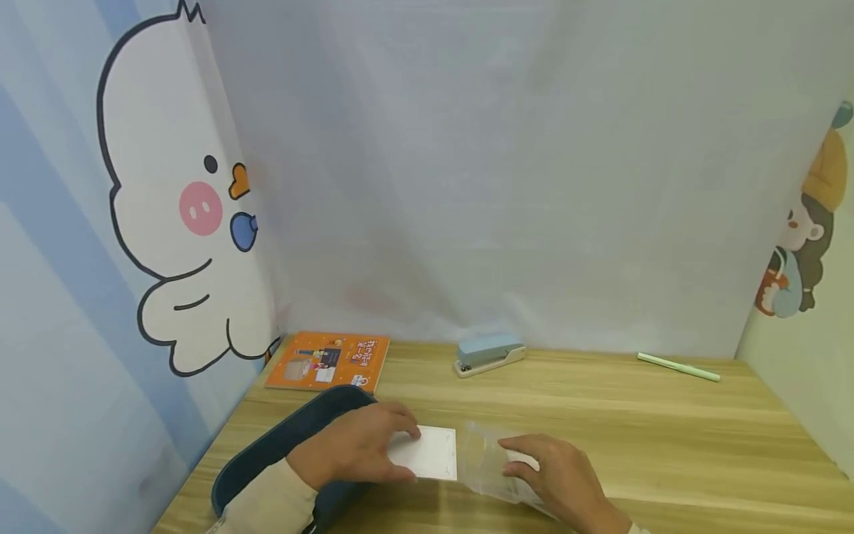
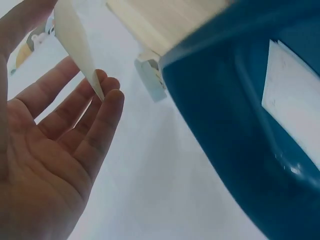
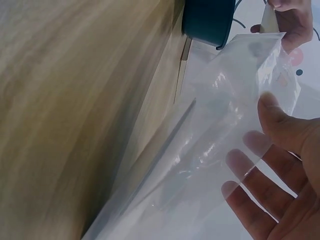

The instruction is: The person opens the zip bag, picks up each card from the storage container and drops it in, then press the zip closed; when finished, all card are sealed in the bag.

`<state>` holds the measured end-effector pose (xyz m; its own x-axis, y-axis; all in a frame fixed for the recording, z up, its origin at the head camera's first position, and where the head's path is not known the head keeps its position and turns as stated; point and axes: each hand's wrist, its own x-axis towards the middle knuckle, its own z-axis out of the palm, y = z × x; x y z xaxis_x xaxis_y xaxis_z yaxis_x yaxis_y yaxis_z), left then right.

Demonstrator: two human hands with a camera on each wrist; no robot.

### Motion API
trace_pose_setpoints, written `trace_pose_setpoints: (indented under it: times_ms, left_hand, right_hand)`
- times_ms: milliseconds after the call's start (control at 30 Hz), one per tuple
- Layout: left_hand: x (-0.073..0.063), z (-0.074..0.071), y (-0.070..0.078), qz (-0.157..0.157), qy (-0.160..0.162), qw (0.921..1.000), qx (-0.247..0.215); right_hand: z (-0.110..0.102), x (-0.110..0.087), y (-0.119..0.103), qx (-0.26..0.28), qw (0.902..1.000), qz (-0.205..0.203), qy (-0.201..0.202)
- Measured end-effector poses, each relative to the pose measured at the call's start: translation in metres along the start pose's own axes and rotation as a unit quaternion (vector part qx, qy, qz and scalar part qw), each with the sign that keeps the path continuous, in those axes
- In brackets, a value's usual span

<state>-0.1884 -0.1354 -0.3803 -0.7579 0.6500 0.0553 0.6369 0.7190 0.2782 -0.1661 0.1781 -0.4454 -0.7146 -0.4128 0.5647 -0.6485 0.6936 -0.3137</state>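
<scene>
Lower centre of the frame: the left hand [image 1: 356, 449] pinches a white card [image 1: 438, 454] by opposite edges, leaving one end free; the right hand [image 1: 563, 475] pinches a clear bag [image 1: 482, 461], apparently keeping its mouth toward the card.

My left fingers [image 1: 397, 418] grip a white card [image 1: 437, 454] just beside a clear plastic bag [image 1: 482, 461], pinched in my right fingers [image 1: 525, 445] over a wood-grain surface [image 1: 600, 404]. A dark blue tray [image 1: 283, 434] sits partly hidden behind my cream sleeve [image 1: 273, 500]. Farther back, from left, lie an orange book [image 1: 293, 371], a blue-and-cream stapler [image 1: 490, 351] and a pale green pen [image 1: 679, 367], before a grey-white backdrop [image 1: 500, 170]. A white cartoon character [image 1: 153, 148] decorates the left wall [image 1: 40, 245]; an orange-capped cartoon figure [image 1: 790, 278] appears at right.
</scene>
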Motion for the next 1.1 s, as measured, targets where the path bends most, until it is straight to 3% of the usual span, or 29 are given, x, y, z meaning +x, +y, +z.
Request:
trace_pose_setpoints:
  times_ms: [467, 767, 1100]
  left_hand:
    - [0.008, 0.01, 0.008, -0.011, 0.002, 0.9996, 0.028]
    - [0.009, 0.008, 0.012, -0.012, 0.01, 0.9989, 0.045]
    - [0.017, 0.013, 0.02, 0.037, 0.031, 0.9973, 0.055]
  right_hand:
    - [0.002, 0.001, -0.002, 0.012, 0.9998, 0.01, -0.009]
    - [0.002, 0.002, -0.001, 0.005, 0.9998, -0.014, 0.016]
    - [0.005, 0.004, -0.006, 0.016, 0.9997, -0.015, 0.007]
